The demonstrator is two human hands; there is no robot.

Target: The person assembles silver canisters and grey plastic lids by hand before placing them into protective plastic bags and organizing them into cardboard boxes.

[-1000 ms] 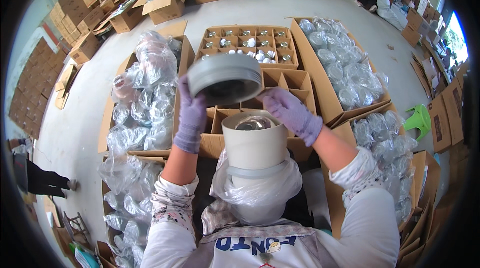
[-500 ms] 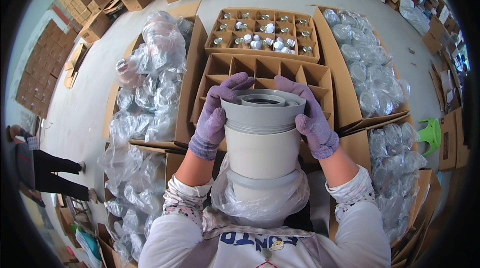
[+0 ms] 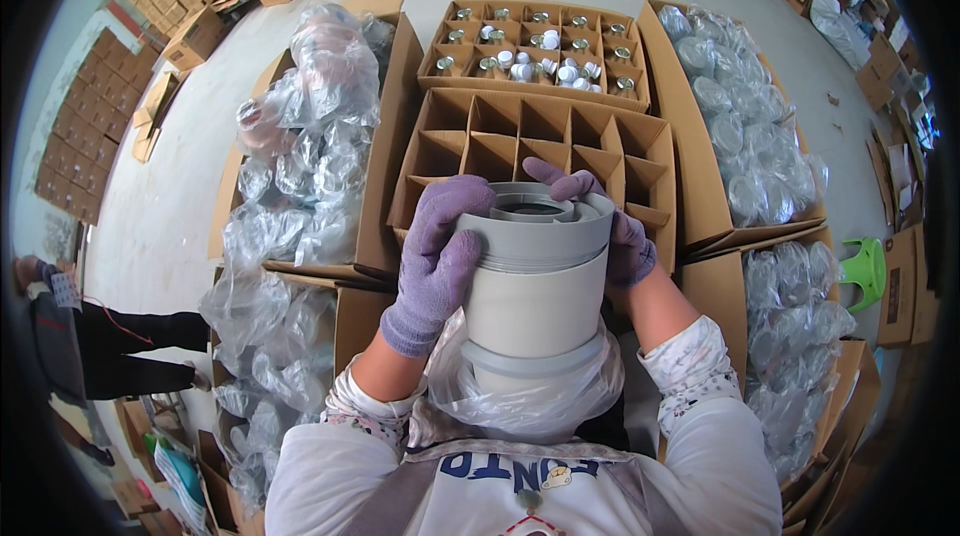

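Observation:
In front of my body stands an upright stack of round white plastic containers (image 3: 538, 311) with thick grey rims. A smaller grey ring (image 3: 525, 204) sits inside its top opening. My left hand (image 3: 437, 256), in a purple knit glove, is closed on the left side of the grey upper rim, thumb near me. My right hand (image 3: 615, 231), gloved alike, wraps the right side, its fingers bent over the far rim by the inner ring; its palm and thumb are mostly hidden behind the stack. A clear plastic bag (image 3: 450, 391) is bunched around the lower container.
Beyond the stack is a carton with cardboard dividers (image 3: 663, 151). Behind it, another divided carton (image 3: 470, 84) holds glass bottles and loose white caps (image 3: 504, 60). Cartons of plastic-wrapped items (image 3: 325, 136) flank both sides. A green stool (image 3: 864, 274) stands right; a person (image 3: 120, 346) is at far left.
My right hand has shifted behind the stack's right side, its fingers now bent over the far rim. My left hand has come lower and nearer along the left side. The person at left has shifted.

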